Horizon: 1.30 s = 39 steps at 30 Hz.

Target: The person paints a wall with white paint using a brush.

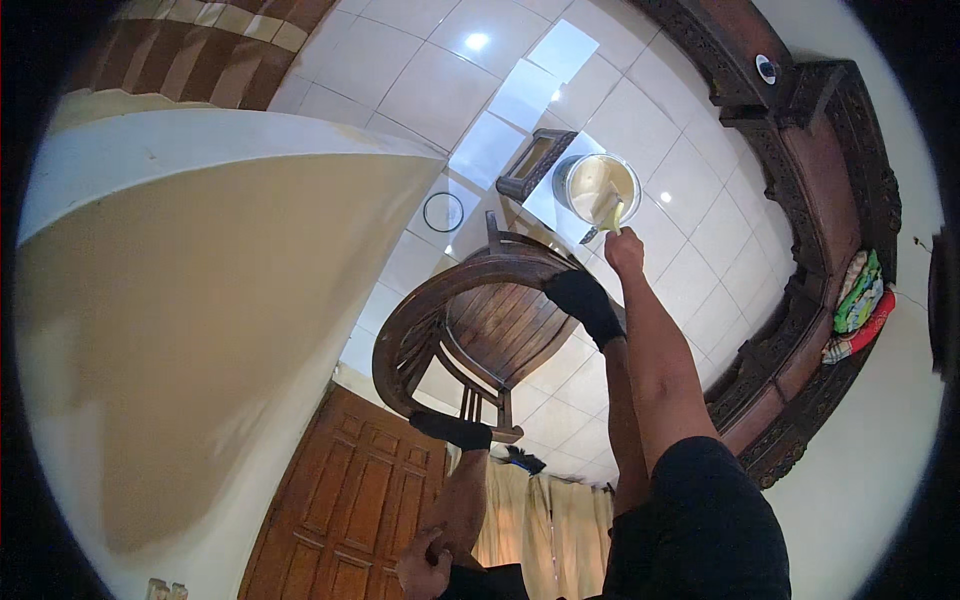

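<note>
My right hand (pixel 624 251) is closed on the yellow handle of a paintbrush (pixel 615 214), whose head is at the near inner side of a paint bucket (pixel 634 176). Cream-coloured paint (pixel 589 180) coats the inside of the bucket. The bucket appears to stand on a small dark-framed table (pixel 551 154). My left hand (pixel 425 566) is low in the picture beside my left leg, with its fingers bent; whether it holds anything is unclear. Both my feet, in black socks, are on the curved top rail of a wooden armchair (pixel 401 322).
A wall (pixel 187 300) with a beige painted area fills the left side. Below it is a panelled wooden door (pixel 337 495). A carved wooden bench (pixel 825 187) with folded cloths (pixel 859 300) curves along the right. A dark-rimmed round object (pixel 443 212) lies on the tiled floor.
</note>
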### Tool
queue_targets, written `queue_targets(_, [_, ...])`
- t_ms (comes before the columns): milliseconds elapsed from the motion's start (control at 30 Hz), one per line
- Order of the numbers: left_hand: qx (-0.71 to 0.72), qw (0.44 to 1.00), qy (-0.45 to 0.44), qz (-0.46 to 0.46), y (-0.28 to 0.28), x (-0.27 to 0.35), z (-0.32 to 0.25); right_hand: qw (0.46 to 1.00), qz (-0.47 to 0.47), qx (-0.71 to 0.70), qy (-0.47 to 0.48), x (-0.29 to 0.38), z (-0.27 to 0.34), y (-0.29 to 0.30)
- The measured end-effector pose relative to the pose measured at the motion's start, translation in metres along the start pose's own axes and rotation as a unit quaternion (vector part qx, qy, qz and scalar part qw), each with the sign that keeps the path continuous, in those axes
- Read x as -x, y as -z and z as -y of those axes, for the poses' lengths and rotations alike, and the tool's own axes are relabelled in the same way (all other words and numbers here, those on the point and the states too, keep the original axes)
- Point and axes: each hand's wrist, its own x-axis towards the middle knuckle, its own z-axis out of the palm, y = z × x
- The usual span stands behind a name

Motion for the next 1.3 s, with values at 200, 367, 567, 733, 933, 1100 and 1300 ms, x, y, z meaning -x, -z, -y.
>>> queue_targets(200, [0.001,0.996,0.070,0.056,0.011,0.000,-0.024,1.000,0.028,0.010,0.011,0.002,0.006,0.004])
queue_targets(367, [0.021,0.997,0.075,0.006,0.011,0.004,-0.025,0.999,0.038,-0.024,-0.024,0.005,0.018,0.001])
queue_targets(567, [-0.023,0.995,0.094,0.014,0.000,0.000,-0.017,0.862,0.141,-0.427,-0.234,-0.001,-0.007,0.010])
queue_targets(733, [0.021,0.994,0.109,-0.004,-0.006,0.025,0.004,0.777,0.141,-0.551,-0.269,0.069,0.004,0.059])
queue_targets(933, [-0.002,0.999,0.015,0.052,-0.041,0.010,0.040,0.938,-0.056,-0.328,-0.093,0.049,-0.097,0.050])
queue_targets(1100, [-0.045,0.992,0.105,0.057,-0.004,0.003,0.003,0.981,-0.071,-0.179,-0.015,0.053,0.011,0.051])
queue_targets(1300, [-0.043,0.984,0.150,0.084,-0.011,0.001,0.000,0.999,-0.014,-0.028,0.027,0.013,-0.017,-0.012])
